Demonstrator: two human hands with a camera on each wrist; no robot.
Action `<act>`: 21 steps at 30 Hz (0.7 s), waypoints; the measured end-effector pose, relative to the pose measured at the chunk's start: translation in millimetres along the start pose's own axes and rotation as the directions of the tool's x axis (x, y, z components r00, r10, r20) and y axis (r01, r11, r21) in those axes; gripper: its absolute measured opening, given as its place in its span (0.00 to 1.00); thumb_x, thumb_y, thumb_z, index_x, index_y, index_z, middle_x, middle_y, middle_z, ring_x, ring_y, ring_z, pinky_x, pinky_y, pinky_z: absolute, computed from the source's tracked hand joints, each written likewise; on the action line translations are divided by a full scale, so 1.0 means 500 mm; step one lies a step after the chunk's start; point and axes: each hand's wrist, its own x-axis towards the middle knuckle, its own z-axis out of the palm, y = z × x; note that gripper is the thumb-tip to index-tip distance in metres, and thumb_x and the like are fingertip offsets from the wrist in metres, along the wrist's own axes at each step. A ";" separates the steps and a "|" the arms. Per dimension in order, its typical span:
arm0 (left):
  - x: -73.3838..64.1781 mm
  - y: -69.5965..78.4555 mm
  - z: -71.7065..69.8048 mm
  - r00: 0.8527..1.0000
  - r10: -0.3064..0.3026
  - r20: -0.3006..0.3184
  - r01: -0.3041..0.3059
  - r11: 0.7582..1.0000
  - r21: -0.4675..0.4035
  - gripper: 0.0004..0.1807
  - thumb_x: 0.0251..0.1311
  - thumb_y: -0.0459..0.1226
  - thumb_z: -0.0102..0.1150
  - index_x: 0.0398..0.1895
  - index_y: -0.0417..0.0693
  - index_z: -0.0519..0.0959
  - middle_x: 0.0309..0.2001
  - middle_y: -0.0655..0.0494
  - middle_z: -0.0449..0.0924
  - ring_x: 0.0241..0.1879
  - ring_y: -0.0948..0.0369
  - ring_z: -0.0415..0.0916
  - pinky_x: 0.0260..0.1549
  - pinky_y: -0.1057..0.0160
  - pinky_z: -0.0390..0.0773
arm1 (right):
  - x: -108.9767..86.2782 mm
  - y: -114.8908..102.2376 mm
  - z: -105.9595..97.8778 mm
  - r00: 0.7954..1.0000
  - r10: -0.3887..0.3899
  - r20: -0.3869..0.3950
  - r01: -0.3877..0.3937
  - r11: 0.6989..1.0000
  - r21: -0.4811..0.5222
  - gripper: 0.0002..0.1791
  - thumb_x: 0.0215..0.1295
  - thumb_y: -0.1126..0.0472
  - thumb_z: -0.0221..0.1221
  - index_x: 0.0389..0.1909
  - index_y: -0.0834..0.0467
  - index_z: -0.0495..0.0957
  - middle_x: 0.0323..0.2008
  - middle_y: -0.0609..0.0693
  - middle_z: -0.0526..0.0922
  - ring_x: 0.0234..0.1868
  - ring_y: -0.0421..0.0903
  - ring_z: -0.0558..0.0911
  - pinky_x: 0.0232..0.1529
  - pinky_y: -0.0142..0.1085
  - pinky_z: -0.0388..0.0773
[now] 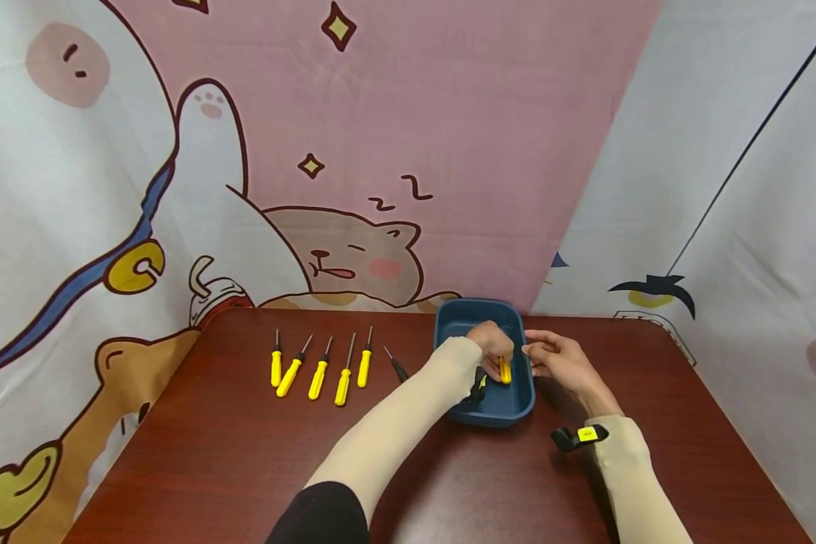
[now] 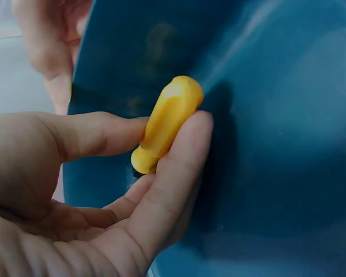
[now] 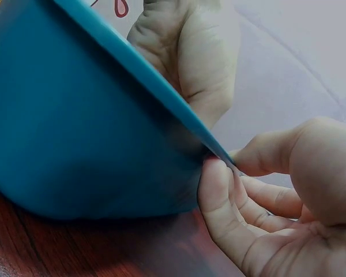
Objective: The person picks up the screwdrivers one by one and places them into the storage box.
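My left hand (image 1: 491, 341) is inside the blue plastic bin (image 1: 484, 418) and grips a screwdriver by its yellow handle (image 1: 505, 370). In the left wrist view, thumb and fingers pinch that screwdriver (image 2: 172, 118) close to the bin's wall; its shaft is hidden. From the outside, my right hand (image 1: 563, 364) pinches the bin's right rim between thumb and fingers, as the right wrist view shows at the bin's edge (image 3: 155, 92).
Left of the bin, several yellow-handled screwdrivers (image 1: 318, 380) lie in a row on the brown table (image 1: 197, 453). Nearer the bin lies another screwdriver (image 1: 398, 369), its dark part showing and the rest behind my left sleeve. A printed cloth (image 1: 489, 151) hangs behind the table.
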 end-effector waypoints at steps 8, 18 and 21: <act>-0.024 0.014 0.021 0.996 -0.026 -0.082 0.037 0.990 0.139 0.05 0.61 0.26 0.65 0.34 0.30 0.79 0.38 0.37 0.83 0.40 0.46 0.90 0.41 0.57 0.88 | -0.005 -0.002 0.000 1.000 -0.005 0.007 0.005 1.000 -0.002 0.27 0.77 0.63 0.53 0.74 0.65 0.64 0.48 0.56 0.83 0.39 0.43 0.84 0.40 0.33 0.87; -0.035 0.032 0.035 0.988 -0.062 -0.143 0.094 0.969 0.230 0.07 0.62 0.28 0.66 0.40 0.33 0.79 0.38 0.40 0.84 0.38 0.49 0.90 0.40 0.60 0.88 | -0.003 -0.002 0.000 1.000 -0.018 0.008 0.019 1.000 -0.013 0.27 0.77 0.63 0.53 0.73 0.65 0.64 0.45 0.51 0.84 0.38 0.43 0.85 0.41 0.33 0.87; -0.031 0.034 0.034 0.988 -0.075 -0.136 0.104 0.969 0.225 0.08 0.62 0.28 0.67 0.41 0.34 0.79 0.39 0.40 0.83 0.38 0.49 0.90 0.39 0.60 0.88 | -0.004 -0.001 -0.001 1.000 -0.025 0.006 0.025 1.000 -0.012 0.27 0.77 0.63 0.53 0.73 0.66 0.64 0.44 0.49 0.84 0.37 0.41 0.84 0.40 0.33 0.87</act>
